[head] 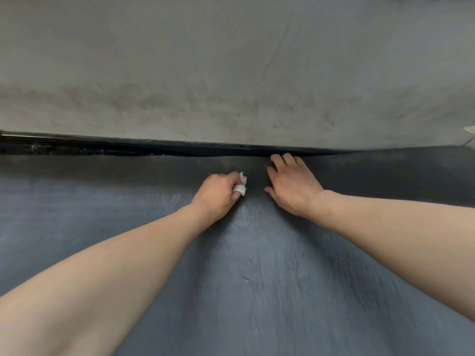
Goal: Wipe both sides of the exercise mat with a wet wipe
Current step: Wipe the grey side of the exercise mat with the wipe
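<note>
A dark grey textured exercise mat (257, 265) lies flat and fills the lower half of the view, its far edge running along a pale floor. My left hand (218, 194) grips a small crumpled white wet wipe (240, 188) on the mat, a short way before the far edge. My right hand (293, 183) rests palm down on the mat just to the right of it, fingers spread and reaching the far edge. Both bare forearms stretch forward over the mat.
A pale grey, stained concrete floor (231, 73) spreads beyond the mat. A dark strip (77, 146) runs along the mat's far edge. A small white object (470, 129) shows at the right border.
</note>
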### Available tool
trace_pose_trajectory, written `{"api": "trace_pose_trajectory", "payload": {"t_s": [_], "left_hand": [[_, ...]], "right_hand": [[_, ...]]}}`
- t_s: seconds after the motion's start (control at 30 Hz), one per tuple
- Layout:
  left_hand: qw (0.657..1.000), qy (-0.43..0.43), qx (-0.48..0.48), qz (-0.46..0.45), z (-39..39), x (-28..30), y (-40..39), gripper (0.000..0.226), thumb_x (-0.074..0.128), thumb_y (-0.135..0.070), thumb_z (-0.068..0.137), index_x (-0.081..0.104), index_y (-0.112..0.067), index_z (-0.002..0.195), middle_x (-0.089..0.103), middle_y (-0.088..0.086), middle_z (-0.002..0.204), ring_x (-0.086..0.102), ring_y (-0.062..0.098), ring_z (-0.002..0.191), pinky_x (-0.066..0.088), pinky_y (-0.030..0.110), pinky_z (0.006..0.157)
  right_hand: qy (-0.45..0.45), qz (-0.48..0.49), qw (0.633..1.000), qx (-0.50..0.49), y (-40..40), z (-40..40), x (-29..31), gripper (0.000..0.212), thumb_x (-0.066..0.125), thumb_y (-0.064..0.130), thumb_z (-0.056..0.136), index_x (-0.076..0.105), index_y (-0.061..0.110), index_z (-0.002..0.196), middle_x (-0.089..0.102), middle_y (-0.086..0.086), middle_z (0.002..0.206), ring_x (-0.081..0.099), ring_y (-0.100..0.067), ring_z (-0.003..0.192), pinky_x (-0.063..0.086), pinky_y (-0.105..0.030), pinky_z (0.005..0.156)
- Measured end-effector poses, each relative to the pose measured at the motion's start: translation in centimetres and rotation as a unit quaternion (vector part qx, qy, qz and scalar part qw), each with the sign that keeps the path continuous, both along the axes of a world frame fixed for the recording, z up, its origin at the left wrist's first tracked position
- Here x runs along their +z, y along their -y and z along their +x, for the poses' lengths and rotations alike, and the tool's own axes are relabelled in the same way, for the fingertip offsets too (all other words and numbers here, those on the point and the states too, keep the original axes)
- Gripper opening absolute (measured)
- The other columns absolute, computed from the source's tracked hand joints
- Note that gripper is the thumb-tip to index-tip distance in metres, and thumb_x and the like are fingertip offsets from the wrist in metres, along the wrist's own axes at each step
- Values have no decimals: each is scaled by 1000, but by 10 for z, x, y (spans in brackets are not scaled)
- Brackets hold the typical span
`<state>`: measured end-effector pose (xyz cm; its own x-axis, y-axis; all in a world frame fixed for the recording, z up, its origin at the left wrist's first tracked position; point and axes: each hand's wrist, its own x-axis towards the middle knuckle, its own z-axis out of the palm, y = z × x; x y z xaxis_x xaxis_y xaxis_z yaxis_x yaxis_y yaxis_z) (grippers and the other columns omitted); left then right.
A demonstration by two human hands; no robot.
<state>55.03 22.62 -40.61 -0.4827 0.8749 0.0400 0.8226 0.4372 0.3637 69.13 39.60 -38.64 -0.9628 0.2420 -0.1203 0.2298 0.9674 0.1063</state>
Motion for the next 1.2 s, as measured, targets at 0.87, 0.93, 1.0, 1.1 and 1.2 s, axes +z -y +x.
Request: {"api": "trace_pose_trajectory", "payload": {"t_s": [0.87,0.93,1.0,1.1,1.2], "left_hand": [[995,-35,81,41,-12,-19,-51,12,65,-18,89,64,-10,97,69,12,92,61,35,87,42,40,79],[998,4,-5,58,13,-21,-55,13,65,-20,89,66,-11,98,70,12,94,62,35,87,44,39,78],[987,17,-154,32,21,-22,-55,15,63,-26,90,64,-13,98,69,9,95,61,32,87,45,39,80],[991,-40,-126,-6,-6,-15,-58,16,59,-29,95,60,-13,96,66,11,91,59,33,86,38,38,75],[997,-23,68,27,-10,-14,-53,10,62,-22,93,62,-12,95,69,12,92,61,35,87,36,35,71]], "right_hand": [[113,-129,984,52,-34,35,-19,117,25,96,85,-17,23,166,-27,0,172,-26,-14,158,-14,-39,129],[95,-107,987,76,-51,53,-19,110,18,94,89,-14,24,167,-21,1,174,-22,-13,159,-14,-34,129],[94,-93,988,80,-64,72,-20,105,10,91,89,-16,24,166,-21,2,174,-24,-12,158,-13,-34,129],[108,-81,988,71,-71,94,-17,103,6,91,90,-19,25,165,-24,3,173,-28,-11,156,-14,-36,129],[108,-103,988,33,-57,96,-13,120,11,100,80,-13,20,167,-22,-1,174,-27,-15,158,-15,-39,129]]}}
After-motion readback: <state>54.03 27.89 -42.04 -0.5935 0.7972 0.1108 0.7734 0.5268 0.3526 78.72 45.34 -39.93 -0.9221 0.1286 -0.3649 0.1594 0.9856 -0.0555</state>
